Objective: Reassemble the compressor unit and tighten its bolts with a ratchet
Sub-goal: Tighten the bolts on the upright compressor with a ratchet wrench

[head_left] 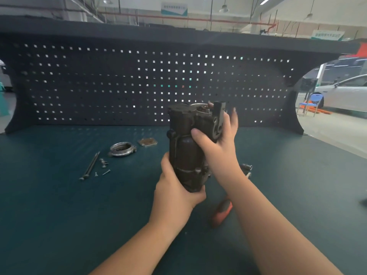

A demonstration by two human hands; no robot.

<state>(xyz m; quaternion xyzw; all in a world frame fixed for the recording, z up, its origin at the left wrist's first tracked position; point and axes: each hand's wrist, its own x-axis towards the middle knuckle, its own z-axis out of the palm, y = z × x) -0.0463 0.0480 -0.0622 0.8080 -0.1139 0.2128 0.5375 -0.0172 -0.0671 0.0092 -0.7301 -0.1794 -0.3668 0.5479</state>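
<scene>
**Head view: compressor held in both hands above loose parts**

A person is holding the dark compressor body (185, 147) upright above the green desk (59, 215). The left hand (174, 193) is cupping its base, grip curled closed around it; the right hand (216, 143) is wrapping the upper housing. A ring cover (122, 149), a plate (148, 141), long bolts (90, 165) and small screws (104, 162) are lying well apart to the left. The orange-handled tool (222, 212) is lying beneath the right forearm. The heavy body could likely slip and fall onto the loose parts.

Dark, grimy compressor unit (186, 147) stands nearly upright above the bench.
</scene>
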